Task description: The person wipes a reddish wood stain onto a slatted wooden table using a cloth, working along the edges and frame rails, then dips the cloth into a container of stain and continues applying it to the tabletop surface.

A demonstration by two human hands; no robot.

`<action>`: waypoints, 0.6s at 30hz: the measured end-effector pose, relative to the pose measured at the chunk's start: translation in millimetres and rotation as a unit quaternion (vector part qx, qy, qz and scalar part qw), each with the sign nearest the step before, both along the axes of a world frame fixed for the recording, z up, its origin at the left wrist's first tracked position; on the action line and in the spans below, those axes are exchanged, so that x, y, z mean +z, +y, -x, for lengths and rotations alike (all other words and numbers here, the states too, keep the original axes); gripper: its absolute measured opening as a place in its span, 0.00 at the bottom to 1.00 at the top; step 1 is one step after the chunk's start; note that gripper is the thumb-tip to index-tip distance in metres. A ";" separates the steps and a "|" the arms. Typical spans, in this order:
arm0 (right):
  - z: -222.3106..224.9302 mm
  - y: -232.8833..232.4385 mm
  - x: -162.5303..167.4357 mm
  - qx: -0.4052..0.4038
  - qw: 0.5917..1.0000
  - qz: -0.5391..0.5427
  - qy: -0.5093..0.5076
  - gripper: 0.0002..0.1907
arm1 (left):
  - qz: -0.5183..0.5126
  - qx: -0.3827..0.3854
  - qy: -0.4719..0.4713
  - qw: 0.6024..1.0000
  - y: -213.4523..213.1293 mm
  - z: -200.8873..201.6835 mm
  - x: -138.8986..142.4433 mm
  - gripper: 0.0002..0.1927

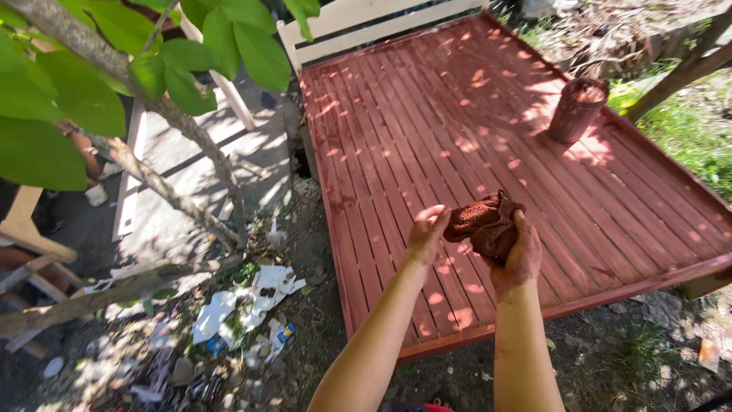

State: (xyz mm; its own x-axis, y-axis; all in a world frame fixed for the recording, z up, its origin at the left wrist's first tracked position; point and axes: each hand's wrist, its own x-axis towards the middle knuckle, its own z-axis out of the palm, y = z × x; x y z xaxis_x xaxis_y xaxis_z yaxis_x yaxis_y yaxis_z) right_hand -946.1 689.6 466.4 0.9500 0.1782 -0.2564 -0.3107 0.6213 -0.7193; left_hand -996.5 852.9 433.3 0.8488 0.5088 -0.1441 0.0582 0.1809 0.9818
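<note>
The rag (486, 223), a crumpled reddish-brown cloth, sat bunched in the right hand (517, 255), whose fingers curled up around its lower side and clasped it. The left hand (425, 233) was held just beside it with fingers loosely bent and the palm turned toward the cloth; the fingertips seemed to meet the rag's edge, though sun patches made that contact hard to judge. Both hands hovered above the near part of the slatted platform (427, 137), a wooden deck stained the same reddish-brown.

Toward the platform's far right edge stood a stain-coated can (577, 111), upright. Its open top was caught in glare, so what it held could not be made out.

At the platform's far end leaned pale unpainted boards (366, 27), cut off by the top of the view. Left of the platform lay dirt strewn with scraps of white paper (244, 305) and other litter too small to identify. A tree branch (137, 99) with large green leaves hid much of that side. Both forearms ran out of the bottom edge.
</note>
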 end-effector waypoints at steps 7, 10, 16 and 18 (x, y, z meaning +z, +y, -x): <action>27.2 43.3 -45.4 0.038 0.986 0.052 -0.151 0.07 | 0.064 -0.096 0.134 0.984 -1.3 34.3 16.5 0.50; 42.7 65.1 -54.4 0.093 0.976 0.127 -0.151 0.07 | 0.090 -0.043 0.159 0.982 11.3 50.9 6.9 0.50; 77.8 90.4 -43.1 0.145 0.976 0.099 -0.128 0.16 | 0.253 0.090 0.081 0.960 39.8 54.1 -5.8 0.40; 81.2 88.8 -38.5 0.145 0.970 0.094 -0.169 0.18 | 0.268 0.065 0.058 0.959 40.5 53.9 -6.0 0.40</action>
